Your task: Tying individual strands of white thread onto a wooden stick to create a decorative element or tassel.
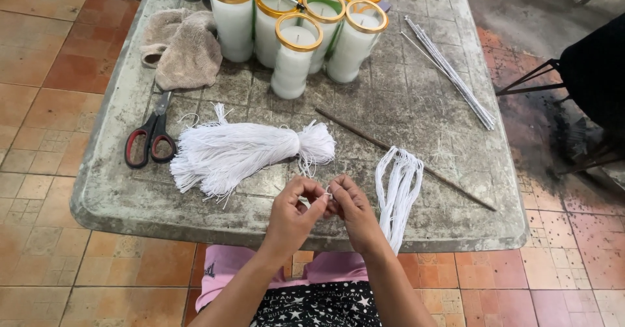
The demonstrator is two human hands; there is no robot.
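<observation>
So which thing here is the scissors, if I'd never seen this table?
Start at the grey stone table and go to its left edge, below the crumpled beige cloth. The scissors lie there beside the big white string bundle; only they have red-and-black loop handles.

- Two bare forearms come up from the bottom edge, no sleeves on show, no watch, no bracelet.
- The left hand (294, 211) and right hand (351, 208) are bare too: no gloves, no rings to be seen.
- Lower down there's a black garment scattered with white stars and some white lettering.
- Pink fabric peeks out on both sides beneath it.
</observation>
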